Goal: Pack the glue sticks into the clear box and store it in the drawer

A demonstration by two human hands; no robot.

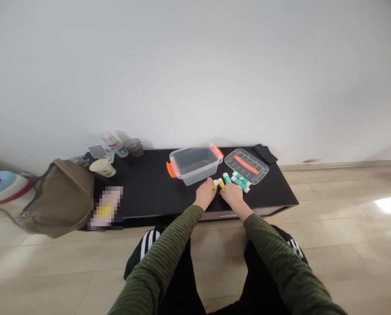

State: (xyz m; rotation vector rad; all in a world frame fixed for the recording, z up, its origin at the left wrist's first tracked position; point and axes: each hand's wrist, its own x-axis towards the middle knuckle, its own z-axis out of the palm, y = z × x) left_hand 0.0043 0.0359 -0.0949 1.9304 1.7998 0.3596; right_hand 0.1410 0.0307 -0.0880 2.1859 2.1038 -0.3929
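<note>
At the far left a striped cushion-like thing point(8, 186) sits beside a brown bag point(64, 199), which slumps over the table's end. Next come a blurred-out item point(106, 208) near the front edge, a paper cup point(100, 168) and a white-framed piece point(97, 152). A bottle point(114, 144) and a dark jar point(135, 147) stand by the wall, probably to be out of the way.

The clear box point(197, 177) is mid-table, uncovered, its orange latches swung outward, which likely leaves its mouth free. In front of it, the left hand point(205, 193) has its fingers closed on a yellow stick point(214, 187) with a white cap. Just beside it, the right hand point(234, 195) grips a second yellow stick point(222, 186); the two held so close together seem easy to line up. Green sticks point(240, 180) lie loosely beyond the right hand, apparently for easy reach. Past them the lid point(261, 172) lies flat, and a keyboard point(264, 154) rests at the back corner.

The table point(149, 188) is low, black and smooth, against a plain pale wall point(195, 74). The floor point(339, 223) is light wood-look planks, with bright light at the right.
</note>
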